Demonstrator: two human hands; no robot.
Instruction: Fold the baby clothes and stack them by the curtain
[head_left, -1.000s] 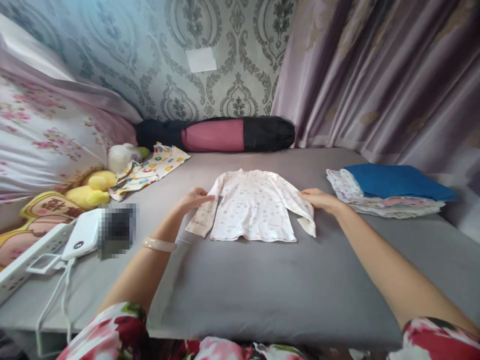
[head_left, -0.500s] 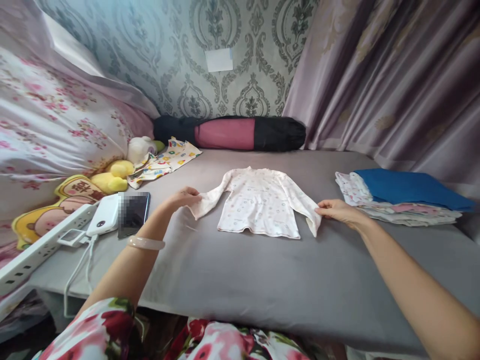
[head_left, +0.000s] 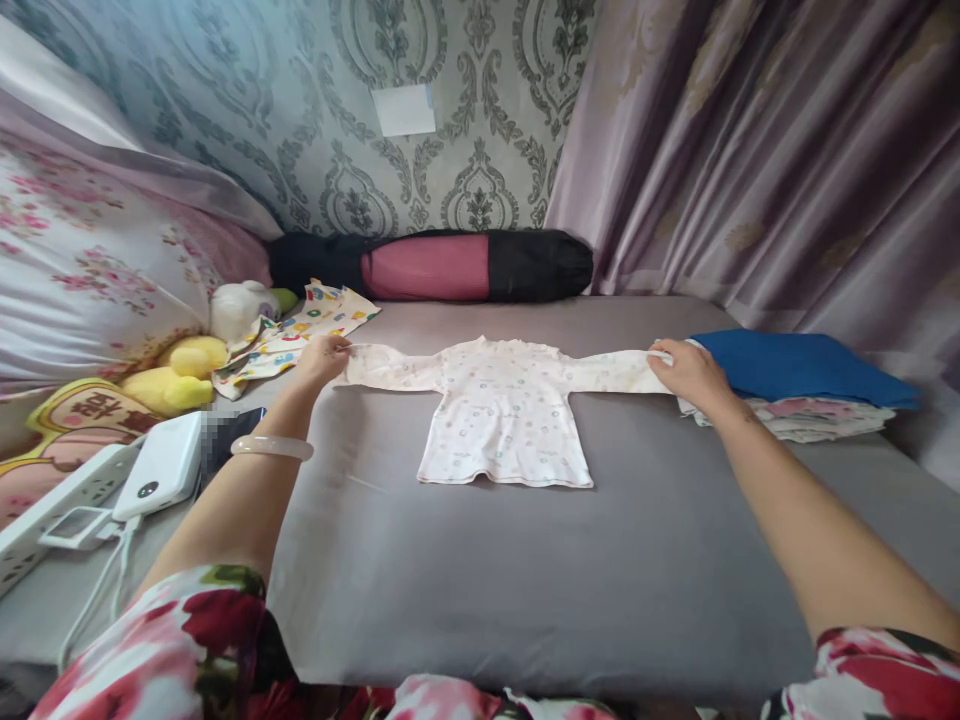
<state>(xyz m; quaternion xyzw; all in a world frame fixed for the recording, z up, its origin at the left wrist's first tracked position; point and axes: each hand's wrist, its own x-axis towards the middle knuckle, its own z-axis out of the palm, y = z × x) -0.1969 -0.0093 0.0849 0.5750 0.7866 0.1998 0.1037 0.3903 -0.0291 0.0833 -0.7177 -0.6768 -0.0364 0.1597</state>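
Note:
A small white long-sleeved shirt with a faint print lies spread on the grey sheet, its hem toward me. Both sleeves stretch straight out to the sides. My left hand pinches the cuff of the sleeve on the left, close to a colourful printed cloth. At the other cuff, my right hand grips the sleeve end, just in front of the folded clothes. A pale bangle circles my left forearm.
A folded blue cloth tops a pile of clothes at right. Left are a power bank, a power strip, a phone and a yellow plush toy. A black and pink roll lies along the wall.
Both hands have moved outward and away from me, drawing the sleeves from slanting down to straight out sideways. The camera view has shifted slightly to the right.

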